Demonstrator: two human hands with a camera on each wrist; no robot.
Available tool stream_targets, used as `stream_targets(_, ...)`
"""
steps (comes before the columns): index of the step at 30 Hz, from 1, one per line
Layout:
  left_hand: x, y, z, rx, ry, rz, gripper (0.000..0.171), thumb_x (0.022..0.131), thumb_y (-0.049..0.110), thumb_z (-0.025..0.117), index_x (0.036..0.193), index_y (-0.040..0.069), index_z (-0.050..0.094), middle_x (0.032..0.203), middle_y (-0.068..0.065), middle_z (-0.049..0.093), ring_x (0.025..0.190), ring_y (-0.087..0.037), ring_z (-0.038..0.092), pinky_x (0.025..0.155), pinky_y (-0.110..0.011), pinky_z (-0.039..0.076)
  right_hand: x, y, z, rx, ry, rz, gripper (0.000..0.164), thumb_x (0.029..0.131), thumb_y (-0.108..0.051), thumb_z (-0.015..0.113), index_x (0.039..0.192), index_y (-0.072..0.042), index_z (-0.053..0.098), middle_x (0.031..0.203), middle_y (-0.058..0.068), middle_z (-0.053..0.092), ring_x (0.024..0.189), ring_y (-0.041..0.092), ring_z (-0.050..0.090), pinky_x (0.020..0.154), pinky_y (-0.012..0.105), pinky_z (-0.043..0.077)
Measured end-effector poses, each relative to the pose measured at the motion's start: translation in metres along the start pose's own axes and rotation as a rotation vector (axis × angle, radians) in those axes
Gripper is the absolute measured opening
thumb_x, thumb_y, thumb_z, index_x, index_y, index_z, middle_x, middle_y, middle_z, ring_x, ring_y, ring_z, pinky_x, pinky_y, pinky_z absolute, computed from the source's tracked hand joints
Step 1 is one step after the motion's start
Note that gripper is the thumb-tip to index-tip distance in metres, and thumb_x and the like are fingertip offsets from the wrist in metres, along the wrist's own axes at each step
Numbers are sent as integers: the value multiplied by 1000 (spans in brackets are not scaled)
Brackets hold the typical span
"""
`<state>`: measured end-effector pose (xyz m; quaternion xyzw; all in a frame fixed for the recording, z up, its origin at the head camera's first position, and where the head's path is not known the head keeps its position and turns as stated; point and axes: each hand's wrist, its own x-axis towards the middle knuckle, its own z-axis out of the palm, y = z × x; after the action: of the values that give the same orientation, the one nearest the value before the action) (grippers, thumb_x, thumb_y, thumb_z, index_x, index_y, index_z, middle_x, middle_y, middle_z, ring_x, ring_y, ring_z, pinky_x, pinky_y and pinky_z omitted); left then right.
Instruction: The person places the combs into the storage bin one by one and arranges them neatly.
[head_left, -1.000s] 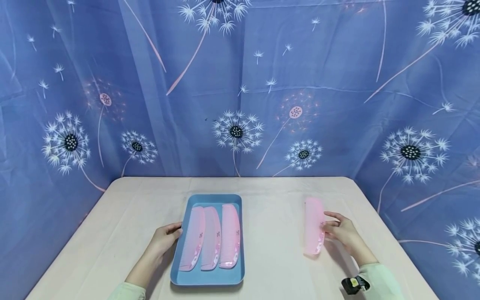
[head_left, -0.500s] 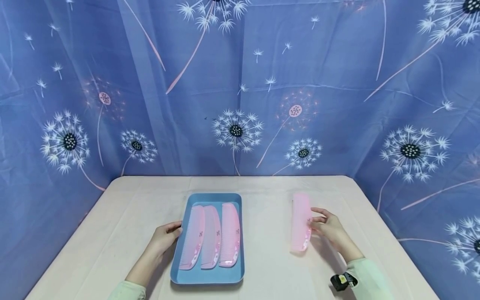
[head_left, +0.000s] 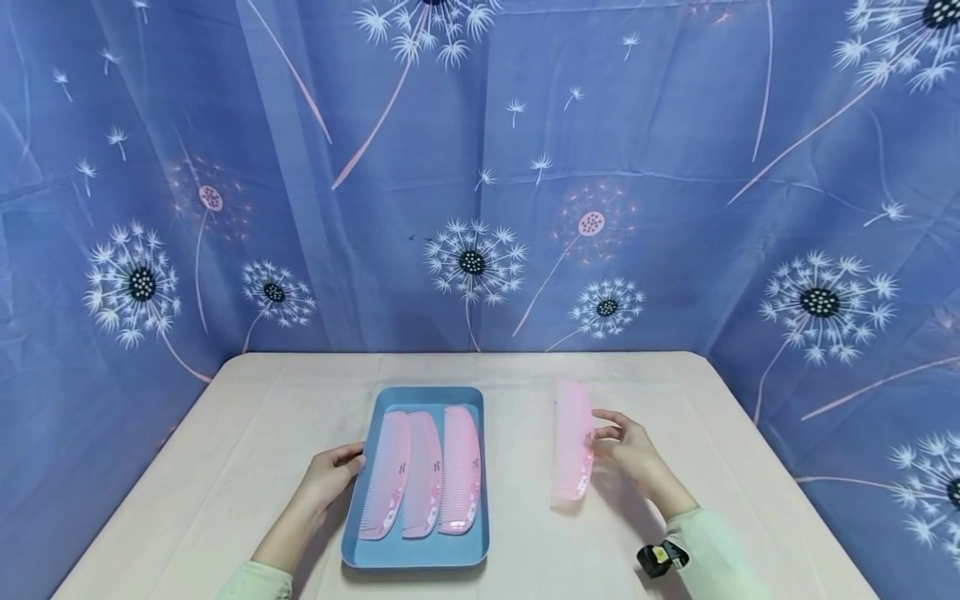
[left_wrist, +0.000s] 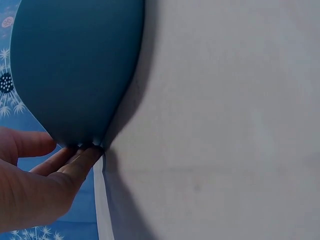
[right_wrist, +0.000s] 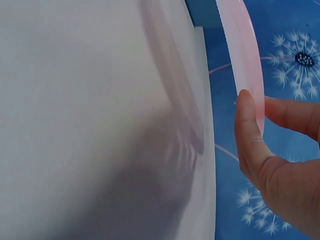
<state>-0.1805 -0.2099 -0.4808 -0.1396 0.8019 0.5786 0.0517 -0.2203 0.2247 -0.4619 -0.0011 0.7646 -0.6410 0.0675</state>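
In the head view my right hand (head_left: 633,454) pinches a pink comb (head_left: 573,442) by its curved back edge, above the table to the right of a blue tray (head_left: 420,560). The right wrist view has the same comb (right_wrist: 244,50) nearly edge-on between thumb and fingers, its shadow apart from it. Three more pink combs lie side by side in the tray: a left one (head_left: 386,475), a middle one (head_left: 423,475) and a right one (head_left: 461,471). My left hand (head_left: 330,479) grips the tray's left edge; the left wrist view puts thumb and fingers on either side of that edge.
A pale cloth covers the table (head_left: 525,533), which has rounded far corners. Behind and to both sides hangs a blue curtain (head_left: 390,275) printed with dandelions. A black camera (head_left: 654,560) is strapped at the right wrist.
My right hand has carried the comb leftward, closer to the tray. The left hand, the tray and the combs in it have stayed in place.
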Motion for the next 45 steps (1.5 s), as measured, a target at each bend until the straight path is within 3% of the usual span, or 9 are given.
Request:
stream_targets(7, -1, 1, -1, -5, 1, 2, 38, 98, 5, 47, 132, -12, 48, 136, -32, 47, 126, -44, 45, 102, -50, 43, 5, -5, 18, -11, -23, -62, 61, 81, 10, 62, 137, 11, 39, 96, 17, 65, 91, 14, 61, 74, 23, 56)
stream_targets(15, -1, 1, -2, 5, -2, 2, 38, 98, 5, 47, 132, -12, 48, 136, -32, 46, 127, -45, 43, 104, -51, 41, 11, -11, 44, 49, -75, -78, 59, 80, 10, 63, 135, 11, 41, 96, 18, 65, 88, 12, 61, 76, 28, 58)
stream_targets(27, -1, -1, 0, -8, 10, 23, 36, 97, 5, 49, 129, -12, 51, 131, -31, 52, 120, -40, 50, 98, -46, 48, 11, -15, 72, 60, -139, -129, 59, 80, 9, 64, 134, 11, 42, 97, 22, 65, 91, 19, 62, 76, 30, 58)
stream_targets(36, -2, -3, 1, -6, 11, -4, 38, 98, 5, 48, 132, -11, 49, 134, -31, 48, 125, -43, 47, 101, -48, 45, 10, -17, 89, 77, -160, -116, 58, 80, 8, 65, 134, 10, 43, 98, 24, 65, 87, 17, 63, 76, 33, 59)
stream_targets(45, -1, -2, 1, -14, 15, 10, 37, 97, 5, 48, 131, -12, 50, 133, -32, 49, 124, -42, 48, 100, -48, 46, 10, -25, 105, 108, -215, -135, 58, 82, 7, 64, 135, 11, 40, 100, 27, 62, 86, 19, 64, 77, 35, 59)
